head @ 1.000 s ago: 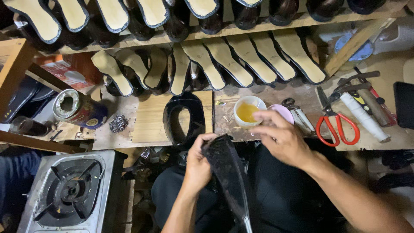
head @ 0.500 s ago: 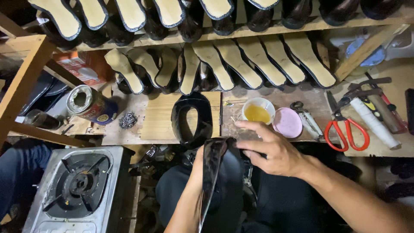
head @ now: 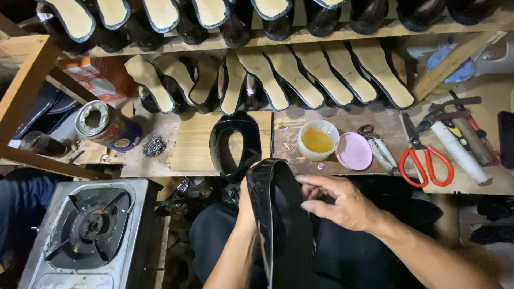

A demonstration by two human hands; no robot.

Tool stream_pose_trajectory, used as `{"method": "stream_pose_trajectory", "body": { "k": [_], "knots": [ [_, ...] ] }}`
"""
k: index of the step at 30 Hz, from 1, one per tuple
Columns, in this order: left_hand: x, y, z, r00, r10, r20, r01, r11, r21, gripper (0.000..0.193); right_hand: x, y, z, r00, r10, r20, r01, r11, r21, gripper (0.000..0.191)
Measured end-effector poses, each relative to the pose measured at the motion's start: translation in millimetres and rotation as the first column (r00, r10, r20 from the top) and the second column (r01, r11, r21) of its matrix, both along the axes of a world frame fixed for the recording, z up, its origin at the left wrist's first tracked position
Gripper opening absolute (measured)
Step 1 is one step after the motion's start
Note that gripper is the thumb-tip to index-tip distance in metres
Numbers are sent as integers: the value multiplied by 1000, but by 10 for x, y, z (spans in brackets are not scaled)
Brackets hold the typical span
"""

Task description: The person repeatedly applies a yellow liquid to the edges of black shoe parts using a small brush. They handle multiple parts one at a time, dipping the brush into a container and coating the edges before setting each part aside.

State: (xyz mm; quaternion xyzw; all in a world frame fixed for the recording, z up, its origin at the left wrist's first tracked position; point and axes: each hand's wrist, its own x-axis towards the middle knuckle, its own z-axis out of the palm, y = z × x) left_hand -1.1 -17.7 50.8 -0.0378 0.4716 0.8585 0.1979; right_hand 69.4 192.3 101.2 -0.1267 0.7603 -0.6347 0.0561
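Across the top of my view runs a wooden shelf (head: 342,36) of black shoes with pale insoles, and a second row of shoes (head: 267,80) leans below it. At centre lies a black shoe upper (head: 234,143) on a wooden board (head: 194,140). Right of it stand a white cup of yellow glue (head: 318,140) and a pink lid (head: 353,151); further right, red-handled scissors (head: 425,160). At left an open tin can (head: 106,126); lower left, a gas stove (head: 88,230).

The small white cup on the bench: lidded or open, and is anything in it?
Open and part full. The white cup shows yellow liquid from above, and a pink lid lies flat on the bench beside it.
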Motion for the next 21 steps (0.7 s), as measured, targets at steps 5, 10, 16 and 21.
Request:
{"method": "stream_pose_trajectory", "body": {
  "k": [5, 10, 16, 21],
  "knots": [
    [129, -25, -47, 892, -443, 86, 450, 857, -252, 35, -23, -2, 49, 980, -142, -136, 164, 973, 165, 44],
    [277, -230, 115, 921, -388, -22, 383, 915, -130, 31, -93, 114, 147, 867, 79, -493, 87, 949, 305, 32],
    [268, -178, 120, 875, -373, -308, 201, 860, -470, 21, -126, 43, 63, 897, 46, -439, 136, 917, 375, 36],
    [233, -205, -108, 900, -243, -362, 192, 966, -171, 20, 5, 65, -13, 840, 197, -506, -11, 938, 347, 37]
  ]
}}
